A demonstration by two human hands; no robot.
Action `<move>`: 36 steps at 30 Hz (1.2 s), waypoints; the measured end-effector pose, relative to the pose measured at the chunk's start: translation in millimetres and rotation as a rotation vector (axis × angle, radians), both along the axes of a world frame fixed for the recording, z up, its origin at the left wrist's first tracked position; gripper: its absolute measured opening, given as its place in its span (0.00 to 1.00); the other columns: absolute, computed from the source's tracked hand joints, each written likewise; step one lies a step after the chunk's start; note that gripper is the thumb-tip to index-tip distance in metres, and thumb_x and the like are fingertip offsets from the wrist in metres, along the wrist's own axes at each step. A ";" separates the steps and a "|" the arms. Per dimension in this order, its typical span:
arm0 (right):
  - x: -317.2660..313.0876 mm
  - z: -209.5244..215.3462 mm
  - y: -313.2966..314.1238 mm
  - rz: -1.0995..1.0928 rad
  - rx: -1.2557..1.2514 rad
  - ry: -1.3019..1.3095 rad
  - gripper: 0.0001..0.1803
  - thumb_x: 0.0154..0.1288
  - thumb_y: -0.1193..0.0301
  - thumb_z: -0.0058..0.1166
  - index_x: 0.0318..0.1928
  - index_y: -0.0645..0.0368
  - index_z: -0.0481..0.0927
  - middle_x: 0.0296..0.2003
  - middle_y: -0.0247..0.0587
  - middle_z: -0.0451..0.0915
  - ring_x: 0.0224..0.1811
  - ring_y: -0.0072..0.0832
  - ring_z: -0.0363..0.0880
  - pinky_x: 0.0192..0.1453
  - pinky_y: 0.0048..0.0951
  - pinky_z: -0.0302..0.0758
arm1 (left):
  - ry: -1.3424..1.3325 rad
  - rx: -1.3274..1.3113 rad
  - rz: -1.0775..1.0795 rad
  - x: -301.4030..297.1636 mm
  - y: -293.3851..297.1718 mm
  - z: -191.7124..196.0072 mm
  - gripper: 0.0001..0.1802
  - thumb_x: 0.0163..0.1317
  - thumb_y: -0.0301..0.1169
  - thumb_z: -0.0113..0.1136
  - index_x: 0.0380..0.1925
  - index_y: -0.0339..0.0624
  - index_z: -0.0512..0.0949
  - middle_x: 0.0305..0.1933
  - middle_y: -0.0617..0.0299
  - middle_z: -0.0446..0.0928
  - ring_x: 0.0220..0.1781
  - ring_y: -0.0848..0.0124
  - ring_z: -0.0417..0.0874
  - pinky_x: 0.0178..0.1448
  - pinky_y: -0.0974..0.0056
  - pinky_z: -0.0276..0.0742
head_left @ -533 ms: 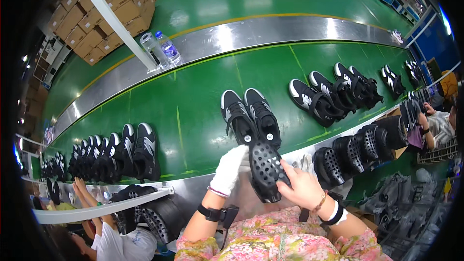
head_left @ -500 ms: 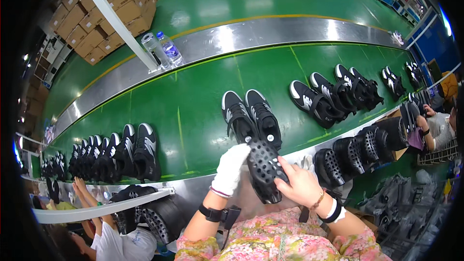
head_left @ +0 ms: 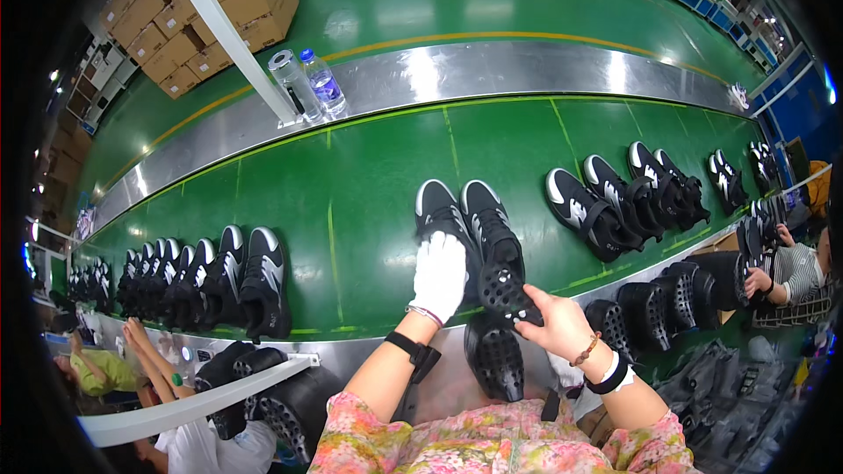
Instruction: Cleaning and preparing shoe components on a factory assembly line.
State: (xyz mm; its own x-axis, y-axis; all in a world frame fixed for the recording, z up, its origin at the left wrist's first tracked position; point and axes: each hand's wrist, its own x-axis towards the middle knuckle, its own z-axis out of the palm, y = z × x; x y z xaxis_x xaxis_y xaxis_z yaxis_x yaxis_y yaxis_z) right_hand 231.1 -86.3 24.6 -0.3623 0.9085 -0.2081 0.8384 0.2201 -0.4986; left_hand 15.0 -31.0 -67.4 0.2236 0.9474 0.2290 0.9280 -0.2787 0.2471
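Note:
My left hand (head_left: pixel 439 281), in a white glove, lies over the opening of the left black shoe (head_left: pixel 435 200), fingers closed on it. The shoe has a silver-white toe and hides part of my grip. Beside it stands the matching right shoe (head_left: pixel 486 211). My bare right hand (head_left: pixel 559 326) pinches a black shoe tree (head_left: pixel 502 288) full of round holes, held against the right shoe's heel end. Whether it touches the inside of the shoe, I cannot tell. Closer to my body, a second black perforated shoe tree (head_left: pixel 494 360) sits at the metal edge of the green table.
More black shoes stand in rows to the left (head_left: pixel 228 276) and right (head_left: pixel 606 202). Several black shoe trees (head_left: pixel 645 312) line the near right edge. Two bottles (head_left: pixel 323 88) stand by a white post (head_left: pixel 224 26). Co-workers sit at both sides; a co-worker's hands (head_left: pixel 145 342) show at left.
My left hand has left the shoe tree and moved up onto the left shoe. My right hand has carried the shoe tree toward the right shoe's heel. The whole view has shifted slightly.

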 end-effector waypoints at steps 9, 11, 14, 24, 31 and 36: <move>-51.4 -3.4 63.1 0.202 -0.190 -0.071 0.21 0.44 0.59 0.59 0.35 0.62 0.80 0.30 0.58 0.81 0.36 0.51 0.82 0.45 0.46 0.78 | 0.052 -0.086 -0.051 -27.9 31.5 -1.8 0.11 0.53 0.40 0.59 0.32 0.47 0.78 0.29 0.55 0.76 0.36 0.56 0.75 0.41 0.52 0.70; -70.4 -3.3 76.3 0.191 -0.236 -0.149 0.22 0.44 0.59 0.59 0.35 0.65 0.80 0.32 0.59 0.82 0.39 0.51 0.82 0.47 0.45 0.78 | 0.042 -0.065 -0.068 -31.9 28.4 4.5 0.11 0.53 0.40 0.59 0.31 0.47 0.78 0.29 0.55 0.76 0.36 0.57 0.76 0.41 0.53 0.70; -100.2 -19.1 86.7 0.154 -0.221 -0.216 0.25 0.46 0.63 0.59 0.41 0.70 0.75 0.34 0.59 0.82 0.39 0.51 0.83 0.46 0.45 0.79 | 0.035 -0.071 -0.079 -38.5 24.8 -1.9 0.10 0.53 0.40 0.60 0.29 0.47 0.78 0.28 0.56 0.77 0.35 0.58 0.76 0.40 0.54 0.70; -103.8 -47.0 73.3 0.219 -0.044 -0.098 0.23 0.52 0.65 0.62 0.41 0.66 0.67 0.30 0.60 0.80 0.33 0.52 0.82 0.41 0.47 0.78 | 0.138 0.140 -0.136 -53.8 27.5 5.7 0.10 0.57 0.41 0.57 0.31 0.48 0.77 0.28 0.59 0.76 0.34 0.61 0.76 0.40 0.56 0.70; -122.4 -92.8 68.0 0.111 0.232 -0.207 0.20 0.52 0.70 0.61 0.40 0.66 0.67 0.32 0.54 0.77 0.31 0.43 0.83 0.33 0.36 0.81 | -0.062 -0.040 -0.086 -44.7 32.6 -1.6 0.10 0.59 0.39 0.55 0.29 0.47 0.79 0.30 0.56 0.77 0.35 0.58 0.78 0.41 0.55 0.72; -138.5 -110.0 66.3 -0.054 0.237 -0.004 0.22 0.53 0.69 0.63 0.40 0.67 0.65 0.32 0.59 0.76 0.34 0.51 0.82 0.36 0.42 0.80 | -0.219 0.079 -0.024 -51.0 16.6 -17.2 0.12 0.58 0.37 0.58 0.38 0.43 0.79 0.35 0.53 0.77 0.38 0.57 0.78 0.44 0.54 0.74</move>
